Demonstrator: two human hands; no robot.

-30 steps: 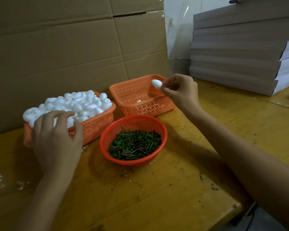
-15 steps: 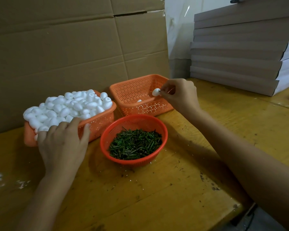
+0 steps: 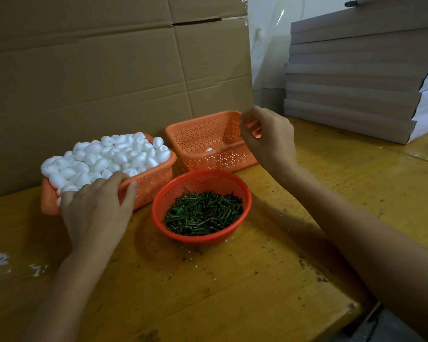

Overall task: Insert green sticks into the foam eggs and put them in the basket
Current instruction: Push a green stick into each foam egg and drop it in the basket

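One white foam egg (image 3: 208,149) sits low in the square orange basket (image 3: 200,134), behind the round bowl (image 3: 208,180) of green sticks (image 3: 203,213). Right hand (image 3: 269,139) hovers over that basket, fingers (image 3: 245,129) slack, released, egg down-left of them. Left hand (image 3: 94,208), left of the bowl, covers heaped eggs (image 3: 109,154); grasp unclear.

White foam eggs (image 3: 109,156) sit in an orange basket (image 3: 151,183) dotted with small holes, a second orange basket (image 3: 208,134) has the same dotted pattern, the sticks (image 3: 203,213) are dark green in a red fine-mesh bowl (image 3: 200,178), the table (image 3: 232,292) is ochre-yellow flecked with dark specks, and the cardboard (image 3: 84,70) is plain brown.
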